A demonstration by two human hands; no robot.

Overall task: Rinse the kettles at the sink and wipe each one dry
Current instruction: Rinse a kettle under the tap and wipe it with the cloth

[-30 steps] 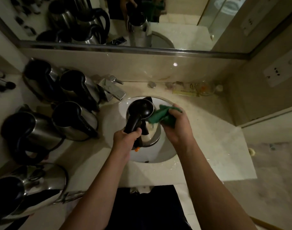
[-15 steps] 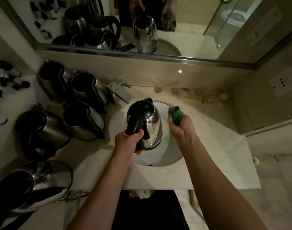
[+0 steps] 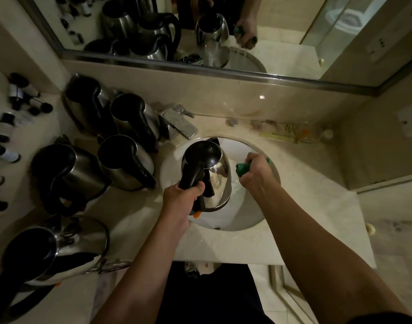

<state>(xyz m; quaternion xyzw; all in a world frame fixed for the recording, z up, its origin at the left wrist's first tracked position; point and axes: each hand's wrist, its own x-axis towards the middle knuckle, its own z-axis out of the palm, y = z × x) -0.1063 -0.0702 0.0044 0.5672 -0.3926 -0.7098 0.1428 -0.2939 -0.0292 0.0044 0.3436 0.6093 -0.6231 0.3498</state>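
Observation:
A steel kettle with a black lid and handle hangs upright over the white sink. My left hand grips its black handle. My right hand is to the kettle's right, fist closed around a bunched green cloth. The cloth is apart from the kettle's side. In the mirror, water drips from the squeezed cloth.
Several more steel kettles stand on the counter to the left, the nearest one beside the sink. A chrome tap sits behind the sink at the left. Small bottles line the far left. Packets lie along the back wall.
The kettle's lid has gone from open to closed. My right hand pulled the green cloth off the kettle's top, bunched it in a fist, and lowered it beside the kettle.

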